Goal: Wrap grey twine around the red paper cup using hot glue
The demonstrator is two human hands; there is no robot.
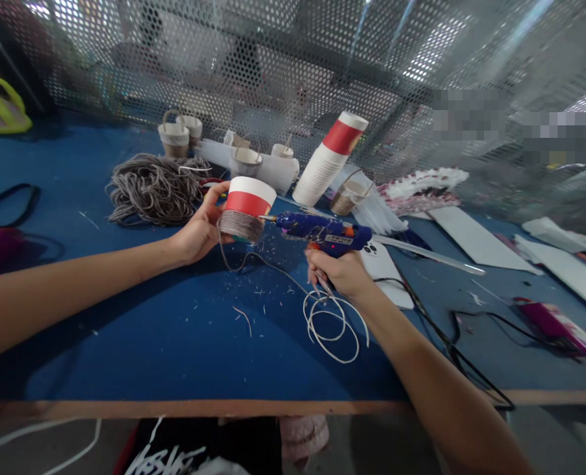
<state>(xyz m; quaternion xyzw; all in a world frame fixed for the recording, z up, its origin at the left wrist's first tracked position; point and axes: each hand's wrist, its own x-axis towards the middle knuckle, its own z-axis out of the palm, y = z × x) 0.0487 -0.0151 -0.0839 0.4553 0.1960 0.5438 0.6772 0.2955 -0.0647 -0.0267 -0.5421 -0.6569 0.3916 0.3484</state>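
Observation:
My left hand point(204, 227) is closed around a red and white paper cup point(249, 198), which is tipped over slightly. Grey-brown cord point(242, 226) is wound around one end of the cup, and a loose strand trails from it across the table toward my right hand. In my right hand point(339, 267) is a blue hot glue gun point(322, 231), its nozzle at the cup beside the edge of the wound cord. A clear glue stick point(431, 254) sticks out of the gun's back. Loops of white cord point(335, 326) lie below my right hand.
A heap of grey cord point(151, 190) lies behind my left hand. A leaning stack of paper cups point(325, 161) and several small cord-wrapped baskets stand along the mesh partition point(253, 72). At right are a white phone point(386, 272), black cables point(421, 310) and white boards point(480, 239).

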